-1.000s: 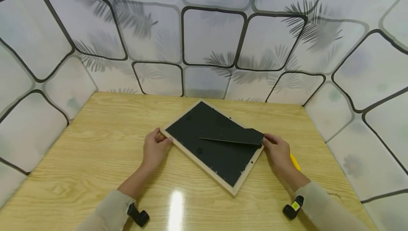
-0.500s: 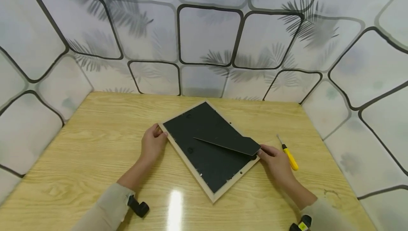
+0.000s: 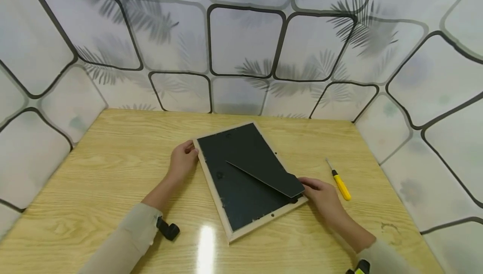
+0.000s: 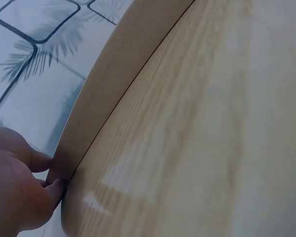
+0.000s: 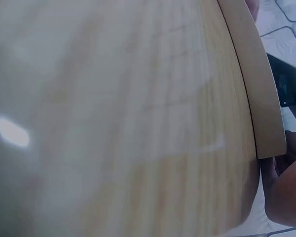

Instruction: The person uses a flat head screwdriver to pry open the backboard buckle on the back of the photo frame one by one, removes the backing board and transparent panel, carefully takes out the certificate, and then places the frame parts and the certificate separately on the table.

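A picture frame (image 3: 241, 150) lies face down on the table, its black back and pale wooden rim showing. The black stand leg (image 3: 269, 177) on its back is raised slightly and slants toward the near right corner. At the far left corner my left hand (image 3: 183, 160) pinches the rim; the left wrist view shows thumb and fingers at the end of the wooden edge (image 4: 103, 89). My right hand (image 3: 322, 198) grips the near right corner beside the leg's wide end. In the right wrist view, fingers of the right hand (image 5: 291, 197) are at the wooden edge's end, partly cut off.
A screwdriver (image 3: 341, 186) with a yellow handle lies on the table to the right of the right hand. Pale patterned walls (image 3: 245, 43) stand behind and at both sides of the wooden table (image 3: 124, 173).
Both hands have turned the picture frame clockwise on the table. The right hand has come nearer and left, uncovering the screwdriver; the left hand has shifted slightly farther away.
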Motion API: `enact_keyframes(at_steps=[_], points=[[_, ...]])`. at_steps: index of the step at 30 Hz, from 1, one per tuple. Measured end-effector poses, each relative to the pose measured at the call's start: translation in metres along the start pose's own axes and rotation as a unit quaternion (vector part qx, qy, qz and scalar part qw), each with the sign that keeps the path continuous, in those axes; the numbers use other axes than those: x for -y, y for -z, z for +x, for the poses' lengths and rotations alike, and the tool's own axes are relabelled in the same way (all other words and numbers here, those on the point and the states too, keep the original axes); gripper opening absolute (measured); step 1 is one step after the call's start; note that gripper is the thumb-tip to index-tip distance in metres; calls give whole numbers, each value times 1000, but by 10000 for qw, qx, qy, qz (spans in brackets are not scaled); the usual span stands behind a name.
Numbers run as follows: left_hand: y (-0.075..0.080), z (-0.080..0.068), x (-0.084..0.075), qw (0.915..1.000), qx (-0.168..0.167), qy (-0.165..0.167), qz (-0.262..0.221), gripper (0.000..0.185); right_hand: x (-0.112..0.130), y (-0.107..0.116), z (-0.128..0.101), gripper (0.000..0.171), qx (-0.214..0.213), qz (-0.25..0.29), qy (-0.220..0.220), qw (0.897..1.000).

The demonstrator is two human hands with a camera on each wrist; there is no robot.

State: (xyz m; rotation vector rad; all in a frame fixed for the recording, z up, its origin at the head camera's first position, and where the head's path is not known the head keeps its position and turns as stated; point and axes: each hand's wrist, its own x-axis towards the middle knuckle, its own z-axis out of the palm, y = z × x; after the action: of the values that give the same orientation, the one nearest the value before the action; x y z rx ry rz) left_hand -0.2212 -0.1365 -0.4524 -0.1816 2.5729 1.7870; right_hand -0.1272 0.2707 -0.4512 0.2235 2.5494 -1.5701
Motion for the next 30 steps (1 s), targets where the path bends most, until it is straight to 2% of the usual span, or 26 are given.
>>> enact_keyframes(at_steps=[6, 9, 15, 19, 23, 30], points=[[-6, -3, -2, 9996, 84, -64, 249, 51, 5, -3, 19, 41, 221, -125, 71, 9997], [-7, -14, 0, 9994, 197, -31, 299, 52, 8, -5, 30, 43, 363, -83, 190, 9991], [-13, -45, -3, 9981, 554, -142, 234, 55, 14, -6, 43, 44, 498, 353, 128, 9981], [-18, -56, -5, 9976, 628, -233, 147, 56, 15, -4, 46, 44, 507, 339, 132, 9981], [-20, -55, -3, 9977, 638, -217, 113, 57, 16, -4, 45, 44, 526, 222, 47, 9984], [-19, -39, -2, 9980, 567, -212, 158, 53, 15, -9, 36, 45, 566, 50, 123, 9983]])
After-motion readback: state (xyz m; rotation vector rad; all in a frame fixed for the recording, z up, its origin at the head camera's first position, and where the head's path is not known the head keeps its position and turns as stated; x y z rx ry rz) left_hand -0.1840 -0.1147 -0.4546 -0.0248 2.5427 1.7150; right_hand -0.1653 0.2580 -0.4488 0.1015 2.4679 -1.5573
